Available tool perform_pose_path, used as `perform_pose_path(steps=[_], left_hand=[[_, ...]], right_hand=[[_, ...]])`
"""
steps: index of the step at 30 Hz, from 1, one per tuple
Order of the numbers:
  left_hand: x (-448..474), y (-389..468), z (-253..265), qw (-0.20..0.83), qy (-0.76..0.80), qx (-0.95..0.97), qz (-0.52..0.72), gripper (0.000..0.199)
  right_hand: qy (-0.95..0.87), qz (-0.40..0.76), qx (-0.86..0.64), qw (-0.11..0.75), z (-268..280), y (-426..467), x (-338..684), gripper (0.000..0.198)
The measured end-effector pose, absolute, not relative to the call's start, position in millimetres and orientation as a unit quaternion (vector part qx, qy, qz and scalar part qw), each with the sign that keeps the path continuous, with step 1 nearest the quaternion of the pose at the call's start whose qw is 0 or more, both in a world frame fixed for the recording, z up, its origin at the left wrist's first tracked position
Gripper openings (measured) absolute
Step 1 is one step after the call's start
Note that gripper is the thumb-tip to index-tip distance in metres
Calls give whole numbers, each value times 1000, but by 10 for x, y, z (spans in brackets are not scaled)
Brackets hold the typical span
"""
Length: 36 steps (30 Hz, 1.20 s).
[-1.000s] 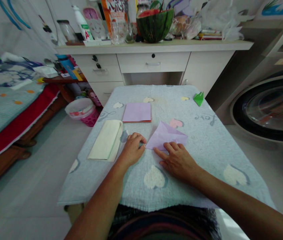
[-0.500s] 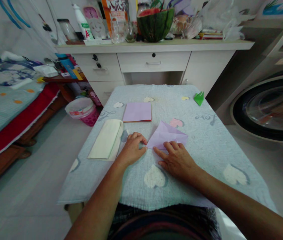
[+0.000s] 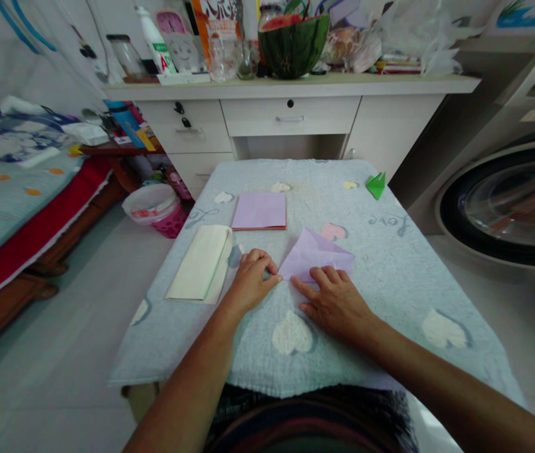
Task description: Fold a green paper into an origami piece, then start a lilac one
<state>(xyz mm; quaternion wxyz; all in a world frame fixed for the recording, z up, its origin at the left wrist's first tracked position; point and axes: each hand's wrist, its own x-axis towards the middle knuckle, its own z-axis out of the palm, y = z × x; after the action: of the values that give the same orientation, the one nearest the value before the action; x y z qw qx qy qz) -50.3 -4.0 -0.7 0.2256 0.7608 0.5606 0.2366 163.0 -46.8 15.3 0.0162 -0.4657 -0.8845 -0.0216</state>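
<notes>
A folded sheet of light purple paper (image 3: 312, 248) lies on the cloth-covered table, its peak pointing away from me. My left hand (image 3: 252, 280) is at the paper's left corner, fingers curled and thumb tip against the index finger, with the corner at their tips. Across the near edge, my right hand (image 3: 336, 302) rests flat with its fingers spread, pressing the paper down. Beyond them sits a square stack of purple paper (image 3: 259, 211), with red showing at its near edge. Left of my left hand is a folded pale cream-green sheet (image 3: 199, 264).
A folded green paper piece (image 3: 376, 186) lies near the table's (image 3: 371, 352) far right corner. White drawers (image 3: 291, 116) stand behind, topped by a cut watermelon (image 3: 294, 47). A pink bin (image 3: 157, 211) and bed are at left, a washing machine (image 3: 508, 189) at right.
My left thumb has shifted slightly right and closed toward the index finger at the paper's corner. The right hand and the paper look nearly unchanged.
</notes>
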Motion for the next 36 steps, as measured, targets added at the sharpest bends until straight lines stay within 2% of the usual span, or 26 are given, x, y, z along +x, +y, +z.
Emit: perform_pose_path(steps=[8,23,36], left_hand=[[-502,-28,-23,227,567,757,234,14],[-472,-27,-19,211,572,758,232,7],[-456,-30,-36,197,577,759,229,6]], right_hand=[[-883,-14,-467,43,100,-464,1659,47],[-900,-21,-426,90,-35,-459,1669,48],[-909,2,-412,60,10,-437,1633,53]])
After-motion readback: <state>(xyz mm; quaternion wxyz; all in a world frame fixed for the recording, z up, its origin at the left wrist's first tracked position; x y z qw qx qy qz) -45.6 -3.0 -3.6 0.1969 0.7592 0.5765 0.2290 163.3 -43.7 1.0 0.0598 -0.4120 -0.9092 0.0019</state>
